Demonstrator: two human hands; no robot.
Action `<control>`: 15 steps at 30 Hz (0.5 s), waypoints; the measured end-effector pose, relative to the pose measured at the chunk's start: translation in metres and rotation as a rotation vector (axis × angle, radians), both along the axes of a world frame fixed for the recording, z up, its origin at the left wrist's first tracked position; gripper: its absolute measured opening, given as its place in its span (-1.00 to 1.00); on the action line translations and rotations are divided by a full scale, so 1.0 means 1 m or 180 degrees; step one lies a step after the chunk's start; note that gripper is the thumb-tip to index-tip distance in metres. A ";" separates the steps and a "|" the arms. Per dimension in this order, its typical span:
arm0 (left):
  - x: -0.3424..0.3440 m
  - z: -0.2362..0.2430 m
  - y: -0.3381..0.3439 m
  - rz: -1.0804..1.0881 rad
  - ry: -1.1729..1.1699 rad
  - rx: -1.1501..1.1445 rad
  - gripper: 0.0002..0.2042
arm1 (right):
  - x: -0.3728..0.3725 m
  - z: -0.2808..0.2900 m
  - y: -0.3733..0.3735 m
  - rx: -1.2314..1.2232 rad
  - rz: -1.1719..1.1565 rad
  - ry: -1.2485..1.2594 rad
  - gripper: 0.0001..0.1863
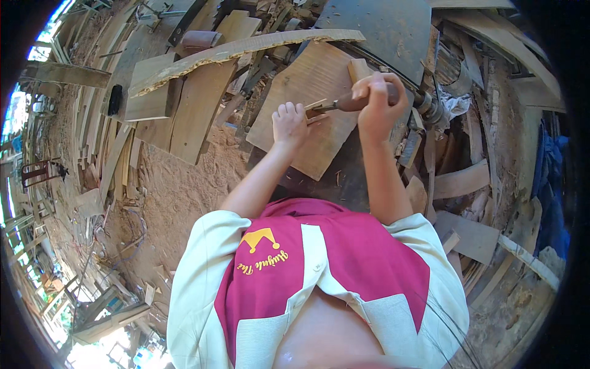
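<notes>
My right hand (377, 114) is wrapped round the brown wooden handle of a chisel-like tool (350, 102), whose metal end points left toward my other hand. My left hand (289, 126) is closed on a small, thin piece of wood (317, 119). The tool's tip meets or lies just over this piece; which of the two I cannot tell. Both hands are above a wide wooden board (319, 147). A small wooden block (358, 69) sits on the board beyond my right hand.
A long curved plank (258, 44) with a rough edge crosses the far side. Behind the board is a blue-grey metal plate (393, 31). More planks (200, 117) lie at the left, near sawdust-covered ground (203, 184). Wood offcuts (464, 179) are piled at the right.
</notes>
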State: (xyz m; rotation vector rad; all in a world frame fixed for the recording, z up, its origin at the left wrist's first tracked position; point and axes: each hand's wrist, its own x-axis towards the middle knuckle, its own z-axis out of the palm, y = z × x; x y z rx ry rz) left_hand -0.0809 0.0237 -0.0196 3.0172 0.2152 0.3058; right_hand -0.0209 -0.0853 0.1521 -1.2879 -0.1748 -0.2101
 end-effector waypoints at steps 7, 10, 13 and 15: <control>-0.004 0.011 -0.006 0.0271 0.0108 -0.0094 -0.51 | -0.005 -0.007 -0.002 0.0236 -0.0105 -0.0160 -0.86; -0.003 0.010 -0.007 0.0297 0.0146 -0.0086 -0.49 | 0.006 -0.009 -0.008 0.0561 -0.0325 0.0065 -0.84; -0.003 0.007 -0.005 0.0242 0.0050 -0.0017 -0.49 | 0.021 -0.013 -0.025 0.0621 -0.0527 0.0040 -0.80; -0.003 0.009 -0.005 0.0225 0.0052 -0.0043 -0.50 | 0.027 -0.015 -0.032 0.1040 -0.0553 0.0322 -0.76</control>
